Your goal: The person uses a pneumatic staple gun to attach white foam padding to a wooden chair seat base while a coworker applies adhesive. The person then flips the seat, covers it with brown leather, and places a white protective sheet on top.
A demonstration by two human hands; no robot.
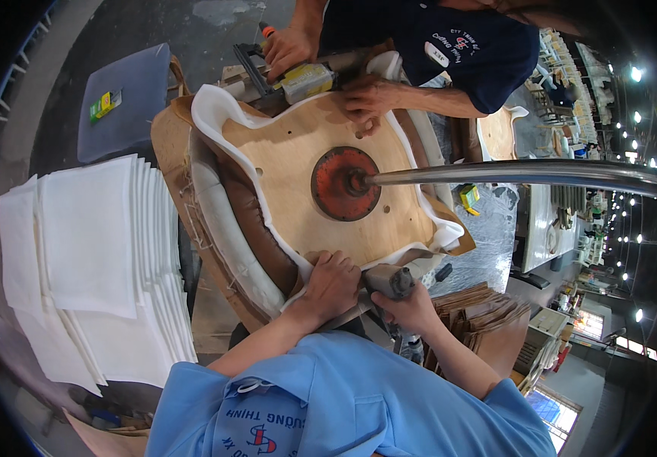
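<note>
A plywood seat panel [290,175] lies before me, edged with white padding [214,114] and a brown cover [246,217]. A red round press plate [332,186] on a steel rod [511,174] bears on the panel's middle. My left hand [331,285] is closed at the near edge, its curled fingers gripping the padding's rim; the fingertips are partly hidden. In my right hand [410,311] is a grey staple gun [391,281], its nose near that same edge, beside my left hand.
Opposite me, a co-worker's hand [290,52] holds another staple gun [305,82]; their other hand [370,99] rests on the panel's far side. White pads [88,236] are stacked at left, brown sheets [488,320] at right. The steel rod crosses the right side.
</note>
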